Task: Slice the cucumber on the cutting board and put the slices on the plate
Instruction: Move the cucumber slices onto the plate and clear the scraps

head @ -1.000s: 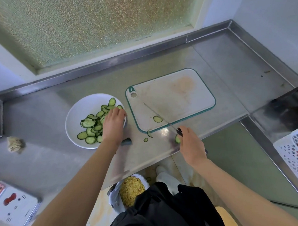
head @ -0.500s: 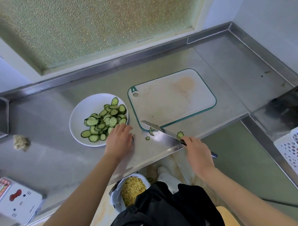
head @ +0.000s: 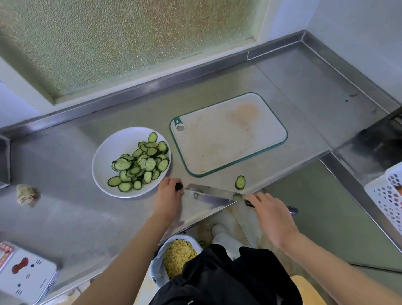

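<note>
Cucumber slices (head: pixel 140 164), thin and dark-rimmed, lie heaped on the white round plate (head: pixel 104 162), while the white green-edged cutting board (head: pixel 227 139) sits just beside it. We see three strays: one round slice (head: pixel 240 182) on the steel tabletop (head: pixel 56 215) near its front edge, a small slice (head: pixel 195 195) by the blade, and a third slice (head: pixel 237 196) riding on the long steel knife (head: pixel 212 193). Our right hand (head: pixel 268 211) has its fingers wrapped round the dark handle; our left hand (head: pixel 169 197) pinches what looks like the dark green cucumber end (head: pixel 179 186). The blade tip points at those left fingers, nearly touching, so a sweep leftward could nick them. A careless scrape could also send strays over the edge into the bag of yellow scraps (head: pixel 180 254) below. Open room lies behind the plate and left of it; the raised steel rim (head: pixel 133 93) closes the back.
</note>
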### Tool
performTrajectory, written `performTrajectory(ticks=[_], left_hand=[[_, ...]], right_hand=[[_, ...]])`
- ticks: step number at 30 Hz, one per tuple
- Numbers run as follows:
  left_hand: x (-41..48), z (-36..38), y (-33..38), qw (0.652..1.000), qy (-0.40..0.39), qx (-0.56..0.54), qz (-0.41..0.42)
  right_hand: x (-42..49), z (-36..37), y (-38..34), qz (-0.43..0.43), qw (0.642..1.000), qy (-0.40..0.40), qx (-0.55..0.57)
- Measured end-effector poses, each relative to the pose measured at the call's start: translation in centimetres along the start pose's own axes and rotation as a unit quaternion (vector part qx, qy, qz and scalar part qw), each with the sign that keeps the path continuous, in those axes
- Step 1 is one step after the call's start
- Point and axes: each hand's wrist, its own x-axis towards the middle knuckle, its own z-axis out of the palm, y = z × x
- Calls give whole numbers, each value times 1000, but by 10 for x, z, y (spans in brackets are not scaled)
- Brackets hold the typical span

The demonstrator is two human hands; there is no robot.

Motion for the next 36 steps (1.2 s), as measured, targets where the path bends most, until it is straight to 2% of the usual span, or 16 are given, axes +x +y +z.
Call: performTrajectory(ticks=[2,4,9,12,17,23,27,29,32,36], left_hand=[[-2,3,3,1000,3,-8,13],[-3,7,6,1000,10,-16,19],[-7,19,13,998,37,-49,6],[-15,26,20,996,52,-69,3],[-24,39,26,993,77,-90,21],[-27,42,25,994,66,-81,32],[-27,29,27,987,73,-144,-25],[-32,19,34,955,67,-264,-118],[-48,16,38,846,16,-479,-234],[-71,27,32,725,-55,-614,-307]], right_hand=[[-6,0,1,-11,1000,-6,7],[-8,-2,1,16,999,-17,31],[-16,-8,12,207,967,-10,148],[-29,-5,20,266,951,-8,159],[-46,5,5,278,939,-48,195],[-53,11,-43,228,937,-70,255],[-46,10,-53,223,938,-69,255],[-46,9,-48,226,937,-63,260],[-51,6,-39,242,933,-43,264],[-58,7,-37,263,930,-36,256]])
